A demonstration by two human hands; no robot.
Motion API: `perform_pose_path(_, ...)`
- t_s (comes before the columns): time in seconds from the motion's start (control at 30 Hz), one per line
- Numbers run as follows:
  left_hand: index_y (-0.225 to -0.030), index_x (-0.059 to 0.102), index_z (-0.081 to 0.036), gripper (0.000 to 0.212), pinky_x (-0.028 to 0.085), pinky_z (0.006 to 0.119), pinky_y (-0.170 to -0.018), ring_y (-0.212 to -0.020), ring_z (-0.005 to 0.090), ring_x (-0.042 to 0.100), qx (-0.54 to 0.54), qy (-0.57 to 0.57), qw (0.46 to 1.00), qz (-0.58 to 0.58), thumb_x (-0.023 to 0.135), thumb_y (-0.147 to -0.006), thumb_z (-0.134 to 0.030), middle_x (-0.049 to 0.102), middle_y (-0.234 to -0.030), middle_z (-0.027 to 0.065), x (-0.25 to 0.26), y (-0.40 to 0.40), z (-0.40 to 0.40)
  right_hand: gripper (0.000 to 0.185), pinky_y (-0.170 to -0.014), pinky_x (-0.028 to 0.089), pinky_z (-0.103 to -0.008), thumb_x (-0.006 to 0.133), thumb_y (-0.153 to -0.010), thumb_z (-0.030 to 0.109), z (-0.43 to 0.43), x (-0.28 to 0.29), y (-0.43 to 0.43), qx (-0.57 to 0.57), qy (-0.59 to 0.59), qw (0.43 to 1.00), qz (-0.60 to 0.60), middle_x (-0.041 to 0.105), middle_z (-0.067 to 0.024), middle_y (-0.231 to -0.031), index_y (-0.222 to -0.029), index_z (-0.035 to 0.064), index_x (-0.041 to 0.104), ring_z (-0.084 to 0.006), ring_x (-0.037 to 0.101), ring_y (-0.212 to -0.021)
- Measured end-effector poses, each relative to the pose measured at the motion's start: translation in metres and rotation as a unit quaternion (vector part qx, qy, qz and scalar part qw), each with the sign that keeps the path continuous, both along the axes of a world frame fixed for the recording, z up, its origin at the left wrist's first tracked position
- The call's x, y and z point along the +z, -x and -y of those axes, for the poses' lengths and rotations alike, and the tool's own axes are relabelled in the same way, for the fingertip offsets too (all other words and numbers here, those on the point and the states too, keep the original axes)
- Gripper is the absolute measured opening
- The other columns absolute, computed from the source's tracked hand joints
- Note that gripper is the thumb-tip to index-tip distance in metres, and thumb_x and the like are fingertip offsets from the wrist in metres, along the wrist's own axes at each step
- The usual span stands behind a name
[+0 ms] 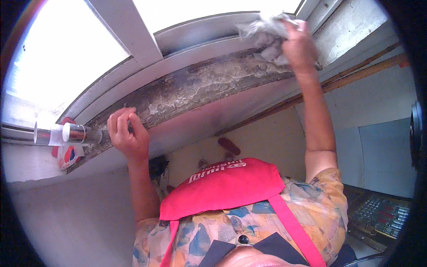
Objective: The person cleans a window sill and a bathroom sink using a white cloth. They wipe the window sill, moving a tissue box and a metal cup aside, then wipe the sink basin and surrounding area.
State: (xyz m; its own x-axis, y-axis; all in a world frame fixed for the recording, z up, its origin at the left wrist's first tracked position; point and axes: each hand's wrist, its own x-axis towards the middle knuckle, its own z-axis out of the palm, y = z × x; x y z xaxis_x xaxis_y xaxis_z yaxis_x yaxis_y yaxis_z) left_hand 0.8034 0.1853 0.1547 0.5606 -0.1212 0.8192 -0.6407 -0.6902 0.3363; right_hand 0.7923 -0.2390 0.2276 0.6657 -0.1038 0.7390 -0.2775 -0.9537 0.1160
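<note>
My right hand (299,46) grips a crumpled whitish cloth or plastic rag (272,36) against the window frame's lower rail, at the right end of the sill. Motion blurs both the hand and the rag. At the left, my left hand (128,131) hovers by or rests on the worn stone-like windowsill (186,90), its fingers curled; whether it touches the sill cannot be told, and nothing shows in it. Just left of that hand, a clear cylindrical container (81,133) lies or stands near the sill's left end. The sill's surface is stained and flaking.
Above the sill runs the pale window frame (143,43). A red-and-white packet (70,155) is at the sill's left corner. Brown pipes or poles (363,71) run along the wall at right. A tray of small glassy items (382,213) is at lower right.
</note>
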Motion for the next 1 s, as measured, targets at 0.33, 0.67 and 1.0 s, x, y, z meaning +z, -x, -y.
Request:
perform_pose_path(0.33, -0.090, 0.063, -0.003, 0.016, 0.045, 0.042, -0.081, -0.090, 0.0310, 0.058, 0.111, -0.051, 0.992, -0.037, 0.052, -0.082, -0.011, 0.062, -0.092, 0.0129, 0.000, -0.003, 0.008, 0.040, -0.079, 0.046, -0.0377, 0.056, -0.071, 0.008, -0.140, -0.011, -0.029, 0.426, 0.045, 0.901, 0.068, 0.054, -0.0042, -0.110, -0.108, 0.0202, 0.064, -0.0249, 0.051, -0.102)
perform_pose_path(0.67, -0.093, 0.064, -0.001, 0.023, 0.045, 0.042, -0.083, -0.093, 0.0329, 0.058, 0.101, -0.049, 0.989, -0.092, 0.047, -0.085, -0.014, 0.061, -0.096, 0.0158, 0.005, 0.001, 0.010, 0.029, -0.087, 0.048, -0.0399, 0.059, -0.071, 0.007, -0.048, 0.002, -0.049, 0.408, 0.047, 0.910, -0.060, 0.059, -0.0018, -0.094, -0.097, 0.0187, 0.065, -0.0266, 0.056, -0.099)
perform_pose_path(1.0, -0.094, 0.063, -0.001, 0.025, 0.045, 0.042, -0.081, -0.092, 0.0332, 0.058, 0.109, -0.059, 0.987, -0.098, 0.044, -0.088, -0.018, 0.062, -0.097, 0.0153, 0.010, 0.002, 0.016, 0.020, -0.073, 0.051, -0.0370, 0.057, -0.071, 0.004, 0.065, 0.035, -0.012, 0.049, 0.151, 0.981, -0.114, 0.060, -0.0028, -0.096, -0.089, 0.0092, 0.063, -0.0249, 0.057, -0.092)
